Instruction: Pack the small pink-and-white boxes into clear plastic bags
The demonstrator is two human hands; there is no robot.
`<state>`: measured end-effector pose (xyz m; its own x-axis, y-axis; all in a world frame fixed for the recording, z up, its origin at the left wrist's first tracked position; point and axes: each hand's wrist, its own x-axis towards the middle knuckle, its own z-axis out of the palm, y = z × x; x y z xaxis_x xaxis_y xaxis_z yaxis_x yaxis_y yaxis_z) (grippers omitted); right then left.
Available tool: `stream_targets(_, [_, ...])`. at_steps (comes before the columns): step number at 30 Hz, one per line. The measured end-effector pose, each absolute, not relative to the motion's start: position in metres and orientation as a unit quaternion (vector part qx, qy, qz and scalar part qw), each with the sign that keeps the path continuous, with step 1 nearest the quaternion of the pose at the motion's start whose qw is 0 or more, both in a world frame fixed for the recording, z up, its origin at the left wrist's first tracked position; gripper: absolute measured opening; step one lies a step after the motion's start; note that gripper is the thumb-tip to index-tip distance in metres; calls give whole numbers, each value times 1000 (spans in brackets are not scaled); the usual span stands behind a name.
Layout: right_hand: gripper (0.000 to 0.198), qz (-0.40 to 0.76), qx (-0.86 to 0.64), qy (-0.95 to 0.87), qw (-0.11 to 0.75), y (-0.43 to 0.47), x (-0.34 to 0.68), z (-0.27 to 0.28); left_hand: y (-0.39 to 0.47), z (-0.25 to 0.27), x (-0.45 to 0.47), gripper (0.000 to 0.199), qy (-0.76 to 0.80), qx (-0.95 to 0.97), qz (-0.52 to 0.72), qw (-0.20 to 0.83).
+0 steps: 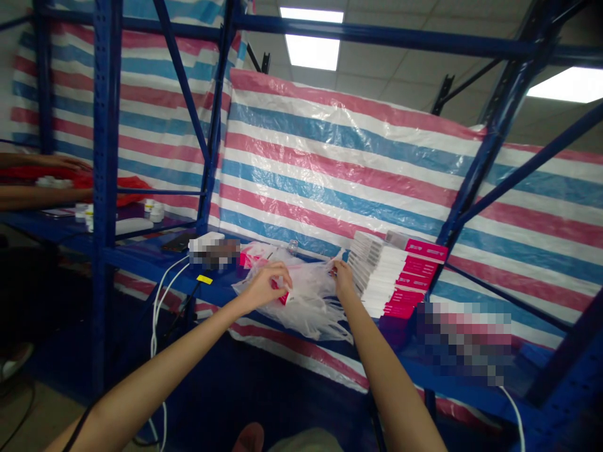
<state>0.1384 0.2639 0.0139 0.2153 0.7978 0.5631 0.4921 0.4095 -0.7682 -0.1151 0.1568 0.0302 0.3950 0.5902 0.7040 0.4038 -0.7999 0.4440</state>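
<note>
A thin, clear plastic bag (pixel 311 307) lies crumpled on the blue shelf in front of me. My left hand (pixel 266 284) is curled at the bag's left side, its thumb and fingers closed round a small pink box (pixel 281 297). Part of that box is covered by my fingers. At the bag's upper right, my right hand (pixel 342 277) pinches a gathered edge of the plastic. Right beside this hand stand tall stacks of flat white-and-pink boxes (pixel 400 276). More pink packaging (pixel 252 256) shows behind the bag on the left.
Blue metal posts (pixel 104 188) and slanted braces frame the shelf (pixel 211 290). White cables (pixel 157 314) hang from its front edge. A striped plastic sheet (pixel 330 163) closes off the back. At far left, another person's arms (pixel 38 198) reach over red cloth and small white jars (pixel 154 211).
</note>
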Motion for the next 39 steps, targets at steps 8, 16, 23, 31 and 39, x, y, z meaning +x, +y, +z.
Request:
stream_targets(8, [39,-13,-521,-512,683,212,126,24,131,46,-98,39,254,853,456,7])
stream_targets(16, [23,-148,-394,-849,319,175,100,16,163,57,-97,21,273,937,217,-10])
stream_targets(23, [19,-242,-424,-852,188,163,97,16,154,66,-126,32,345,905,242,-52])
stream_targets(31, [26,-130,-519,-828,169,158,122,0,170,35,-145,20,355,913,193,-52])
stream_targets(39, [28,57,-595,-732,327,182,130,-4,192,8,-144,37,447,862,209,-120])
